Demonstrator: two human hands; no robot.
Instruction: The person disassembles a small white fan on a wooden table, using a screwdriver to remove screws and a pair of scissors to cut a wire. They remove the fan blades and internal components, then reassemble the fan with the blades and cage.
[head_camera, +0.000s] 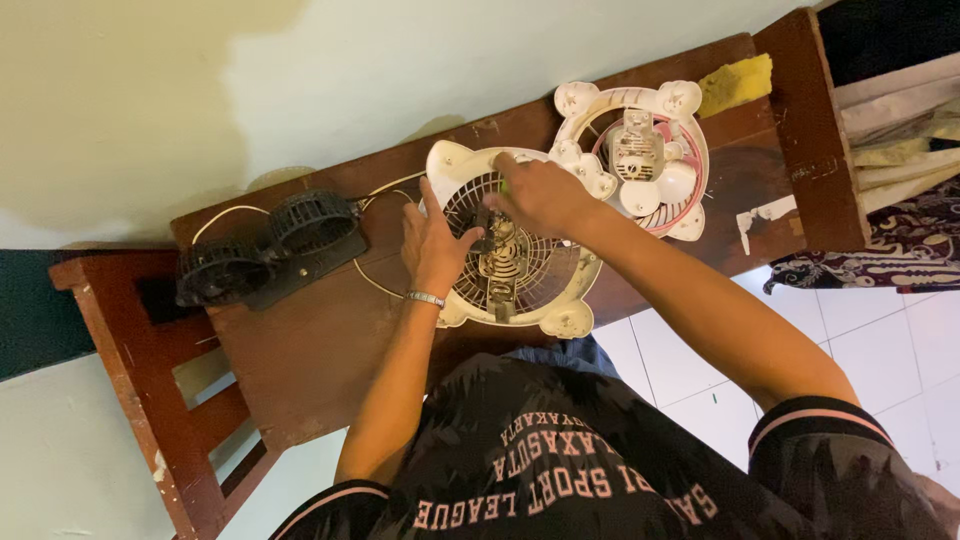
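While both forearms reach away from the body over the brown wooden bench (300, 350), the left hand (436, 247) lies palm-down on the left rim of a white fan housing (520, 265), fingers spread and pressing rather than gripping, a metal bracelet (425, 298) at its wrist. The right hand (540, 195) is curled at the far side of that housing, clenched around something small with a green tip; what it is cannot be told. Inside the housing's grille sits the metal motor assembly (498, 262), directly between the two hands. Just right and farther off, touching the first, lies a second white-and-pink fan shell (640, 160). Well to the left rests a black double grille part (265, 248).
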